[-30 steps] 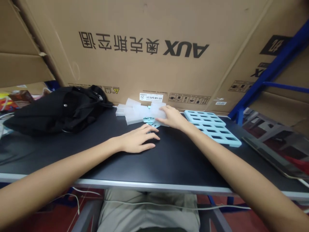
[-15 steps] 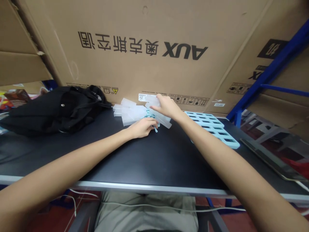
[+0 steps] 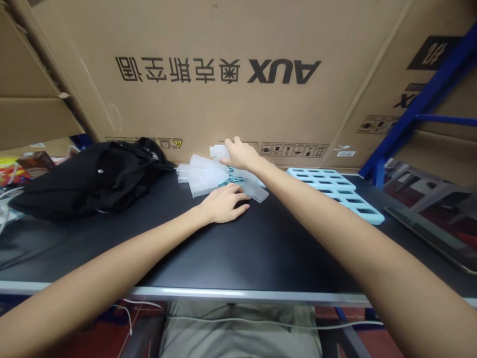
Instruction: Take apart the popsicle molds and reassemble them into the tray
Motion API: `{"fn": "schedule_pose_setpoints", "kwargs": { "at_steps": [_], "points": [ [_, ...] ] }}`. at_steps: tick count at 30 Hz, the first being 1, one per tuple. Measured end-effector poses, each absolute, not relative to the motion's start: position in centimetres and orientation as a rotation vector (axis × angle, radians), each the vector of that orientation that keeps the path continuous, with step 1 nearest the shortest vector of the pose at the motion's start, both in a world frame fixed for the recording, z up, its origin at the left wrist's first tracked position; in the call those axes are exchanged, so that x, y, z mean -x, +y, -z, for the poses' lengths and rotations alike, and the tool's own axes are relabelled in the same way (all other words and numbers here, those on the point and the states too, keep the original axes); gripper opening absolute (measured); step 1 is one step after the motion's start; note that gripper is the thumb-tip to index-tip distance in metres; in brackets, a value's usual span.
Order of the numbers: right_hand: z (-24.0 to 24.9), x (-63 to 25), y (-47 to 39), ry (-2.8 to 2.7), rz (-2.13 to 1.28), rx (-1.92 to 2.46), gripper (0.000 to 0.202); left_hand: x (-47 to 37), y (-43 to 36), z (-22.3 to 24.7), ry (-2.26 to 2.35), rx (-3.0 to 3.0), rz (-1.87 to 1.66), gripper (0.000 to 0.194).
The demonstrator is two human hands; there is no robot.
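Note:
Several translucent white plastic pieces [image 3: 204,175] lie fanned out at the back middle of the black table, with small teal parts [image 3: 235,175] among them. My left hand [image 3: 225,203] rests at their near edge, its fingers apart and nothing seen in its grasp. Over the far right of the fan, my right hand [image 3: 240,153] has its thumb and fingers on a translucent piece [image 3: 219,152] near the cardboard. Part of the pile is hidden beneath my right hand and forearm.
Light-blue slotted trays [image 3: 363,208] lie to the right, with a dark flat device [image 3: 428,233] beyond. A black bag [image 3: 85,179] lies at the left. A large cardboard box [image 3: 179,109] stands behind, and a blue metal frame [image 3: 421,107] rises at the right.
My left hand has opened, and the small blue piece at its fingertips no longer shows. My right hand has moved slightly left with the translucent piece, which now sits further left.

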State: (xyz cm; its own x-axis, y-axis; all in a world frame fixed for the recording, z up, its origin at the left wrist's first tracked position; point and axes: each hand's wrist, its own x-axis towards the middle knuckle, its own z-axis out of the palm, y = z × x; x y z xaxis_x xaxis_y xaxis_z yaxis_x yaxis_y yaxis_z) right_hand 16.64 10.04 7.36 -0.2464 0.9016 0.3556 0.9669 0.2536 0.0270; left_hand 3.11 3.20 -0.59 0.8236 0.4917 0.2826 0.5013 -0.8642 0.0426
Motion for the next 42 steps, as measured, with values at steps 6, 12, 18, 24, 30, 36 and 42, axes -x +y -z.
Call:
{"fn": "schedule_pose_setpoints", "kwargs": {
  "at_steps": [6,12,18,24,30,36,42],
  "points": [
    [-6.6,-17.7,9.8,-2.309,0.332,1.763,0.042,-3.0,3.4,0.8,-0.903,2.936,0.455,0.044],
    [-8.0,-19.9,6.3,-2.238,0.495,1.561,0.038,-2.9,4.2,1.1,-1.022,2.875,0.475,0.043],
    [-6.1,-23.6,-1.5,-2.446,0.151,1.332,0.036,-1.8,2.6,-0.1,-0.951,2.806,0.405,0.040],
    [-3.3,-26.1,-3.4,-2.581,-0.112,1.185,0.039,-0.9,0.8,-0.4,-0.938,2.840,0.269,0.043],
    [-3.9,-27.7,-3.3,-2.526,-0.146,1.358,0.042,-2.3,2.4,0.0,-1.028,2.860,0.226,0.049],
    [-3.5,-28.3,-3.0,-2.432,0.128,1.612,0.036,-3.8,2.3,-0.5,-0.825,2.723,0.270,0.035],
    [-3.7,-28.8,-2.9,-2.307,0.236,1.830,0.038,-5.1,3.6,-0.3,-0.701,2.712,0.316,0.035]
  ]
}}
